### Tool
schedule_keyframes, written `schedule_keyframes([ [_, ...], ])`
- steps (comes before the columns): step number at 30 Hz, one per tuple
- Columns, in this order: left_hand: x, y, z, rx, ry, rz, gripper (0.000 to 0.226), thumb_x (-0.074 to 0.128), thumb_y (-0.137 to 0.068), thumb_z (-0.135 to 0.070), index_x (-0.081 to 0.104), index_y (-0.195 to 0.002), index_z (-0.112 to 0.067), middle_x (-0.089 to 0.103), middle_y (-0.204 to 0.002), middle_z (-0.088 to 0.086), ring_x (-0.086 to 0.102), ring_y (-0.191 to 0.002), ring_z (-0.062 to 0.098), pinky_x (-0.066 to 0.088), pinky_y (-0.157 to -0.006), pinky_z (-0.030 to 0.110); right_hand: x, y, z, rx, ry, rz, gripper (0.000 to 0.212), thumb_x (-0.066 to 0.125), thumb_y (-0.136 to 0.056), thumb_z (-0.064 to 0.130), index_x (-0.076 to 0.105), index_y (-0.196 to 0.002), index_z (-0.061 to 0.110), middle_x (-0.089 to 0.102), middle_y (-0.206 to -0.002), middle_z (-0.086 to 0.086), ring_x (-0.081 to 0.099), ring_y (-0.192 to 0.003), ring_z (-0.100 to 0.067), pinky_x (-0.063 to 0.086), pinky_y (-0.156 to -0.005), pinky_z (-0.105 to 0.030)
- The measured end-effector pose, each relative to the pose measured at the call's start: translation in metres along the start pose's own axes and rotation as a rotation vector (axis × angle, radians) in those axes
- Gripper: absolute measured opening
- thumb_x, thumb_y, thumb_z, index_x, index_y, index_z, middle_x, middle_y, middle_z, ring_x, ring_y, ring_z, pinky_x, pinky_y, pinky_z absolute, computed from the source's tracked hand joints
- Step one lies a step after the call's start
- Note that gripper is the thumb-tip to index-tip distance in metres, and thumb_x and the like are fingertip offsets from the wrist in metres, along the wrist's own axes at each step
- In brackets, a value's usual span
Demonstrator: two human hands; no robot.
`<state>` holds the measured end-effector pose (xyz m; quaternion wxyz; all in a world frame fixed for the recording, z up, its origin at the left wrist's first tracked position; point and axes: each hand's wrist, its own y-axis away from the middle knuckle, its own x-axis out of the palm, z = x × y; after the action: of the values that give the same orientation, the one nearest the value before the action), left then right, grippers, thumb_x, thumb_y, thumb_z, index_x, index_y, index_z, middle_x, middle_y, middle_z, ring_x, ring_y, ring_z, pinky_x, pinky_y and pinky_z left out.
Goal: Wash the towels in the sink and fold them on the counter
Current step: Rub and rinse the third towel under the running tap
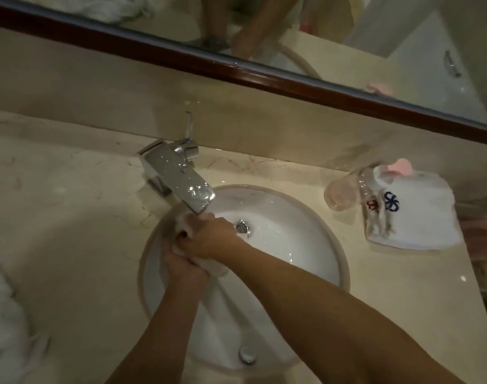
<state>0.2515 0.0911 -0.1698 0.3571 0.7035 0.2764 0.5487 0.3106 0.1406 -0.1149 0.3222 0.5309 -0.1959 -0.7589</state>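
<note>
Both hands are clenching one small white towel (209, 266) over the left side of the sink (331, 231), just under the faucet (178, 176) spout. Reaching across, the right hand (209, 236) is gripping the upper end while the left hand (181, 264) is squeezing the lower end, the two touching. Wet cloth like this is likely handling heavy for its size, limp and a little slippery (no stiffness to push against) — so taking it by bunched handfuls, not an edge, looks wisest. On the counter (70, 217), a folded white towel (411, 214) is lying to the right beside a clear glass (342, 189), and more white cloth (1, 300) is sitting at the far left — blurred.
</note>
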Motion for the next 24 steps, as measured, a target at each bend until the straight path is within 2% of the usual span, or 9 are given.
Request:
schedule_keyframes([
  [3,0.004,0.011,0.004,-0.079,0.013,-0.001,0.047,0.041,-0.098,-0.051,0.070,-0.096,-0.014,0.075,-0.079,0.007,0.071,-0.081,0.027,0.060,-0.071,0.036,-0.007,-0.008,-0.003,0.082,-0.252,-0.040,0.029,0.068,-0.088,0.043,0.066,-0.108,0.023,0.065,-0.105,-0.008,0.064,-0.095,-0.023,0.050,-0.079,-0.031],
  [6,0.001,0.004,0.006,-0.066,-0.011,-0.031,0.047,0.045,-0.092,-0.056,0.068,-0.103,-0.017,0.075,-0.092,0.006,0.065,-0.096,0.024,0.046,-0.100,0.041,-0.002,-0.026,0.001,0.241,-0.539,-0.074,0.022,0.073,-0.081,0.042,0.062,-0.082,0.023,0.063,-0.078,0.004,0.063,-0.077,-0.013,0.054,-0.073,-0.029],
  [8,-0.004,-0.003,0.005,-0.029,-0.039,-0.038,0.055,0.036,-0.098,-0.053,0.076,-0.090,-0.016,0.074,-0.094,0.005,0.069,-0.093,0.021,0.045,-0.103,0.037,0.000,-0.033,0.000,0.211,-0.535,-0.044,0.021,0.070,-0.082,0.044,0.064,-0.087,0.024,0.064,-0.080,0.004,0.067,-0.087,-0.018,0.057,-0.082,-0.033],
  [11,-0.005,-0.009,0.004,0.027,-0.064,0.049,0.069,0.029,-0.102,-0.048,0.080,-0.071,-0.013,0.075,-0.081,0.005,0.074,-0.075,0.017,0.059,-0.070,0.025,-0.014,-0.020,-0.016,0.124,-0.540,0.030,0.028,0.066,-0.088,0.051,0.070,-0.096,0.024,0.071,-0.090,0.000,0.069,-0.091,-0.017,0.057,-0.084,-0.039],
  [14,-0.001,-0.018,0.000,0.061,-0.130,0.084,0.063,0.032,-0.101,-0.047,0.078,-0.072,-0.014,0.074,-0.079,0.004,0.073,-0.073,0.016,0.057,-0.068,0.024,-0.016,-0.007,-0.040,0.108,-0.758,0.087,0.028,0.053,-0.101,0.044,0.066,-0.118,0.026,0.073,-0.108,0.002,0.068,-0.098,-0.012,0.056,-0.090,-0.029],
  [17,0.004,-0.022,-0.006,0.110,-0.281,0.131,0.044,0.034,-0.103,-0.039,0.065,-0.087,-0.013,0.071,-0.076,0.002,0.070,-0.070,0.012,0.055,-0.066,0.019,-0.010,0.009,-0.042,0.114,-0.765,-0.005,0.062,0.029,-0.096,0.072,0.058,-0.134,0.033,0.063,-0.132,0.011,0.057,-0.121,-0.010,0.041,-0.108,-0.032],
  [19,0.004,-0.024,-0.003,0.148,-0.384,0.112,0.040,0.032,-0.105,-0.033,0.061,-0.089,-0.011,0.071,-0.077,0.002,0.067,-0.067,0.006,0.053,-0.069,0.019,0.003,0.021,-0.044,0.104,-0.665,-0.228,0.052,0.028,-0.105,0.052,0.066,-0.109,0.016,0.065,-0.106,0.005,0.054,-0.098,-0.011,0.039,-0.096,-0.032],
  [21,0.005,-0.028,-0.004,0.112,-0.487,0.027,0.040,0.030,-0.107,-0.032,0.061,-0.104,-0.006,0.069,-0.101,0.009,0.063,-0.073,0.004,0.050,-0.070,0.015,0.017,0.036,-0.044,0.085,-0.576,-0.424,0.035,0.036,-0.107,0.021,0.046,-0.073,0.017,0.052,-0.076,-0.001,0.041,-0.073,-0.014,0.036,-0.076,-0.037],
  [24,0.009,-0.036,-0.016,0.068,-0.754,-0.055,0.031,0.037,-0.104,-0.044,0.056,-0.111,-0.021,0.055,-0.121,0.004,0.054,-0.097,0.016,0.048,-0.088,0.029,0.027,0.047,-0.046,0.104,-0.596,-0.356,0.017,0.038,-0.105,0.017,0.047,-0.093,0.024,0.051,-0.080,0.001,0.048,-0.072,-0.019,0.040,-0.076,-0.038],
])
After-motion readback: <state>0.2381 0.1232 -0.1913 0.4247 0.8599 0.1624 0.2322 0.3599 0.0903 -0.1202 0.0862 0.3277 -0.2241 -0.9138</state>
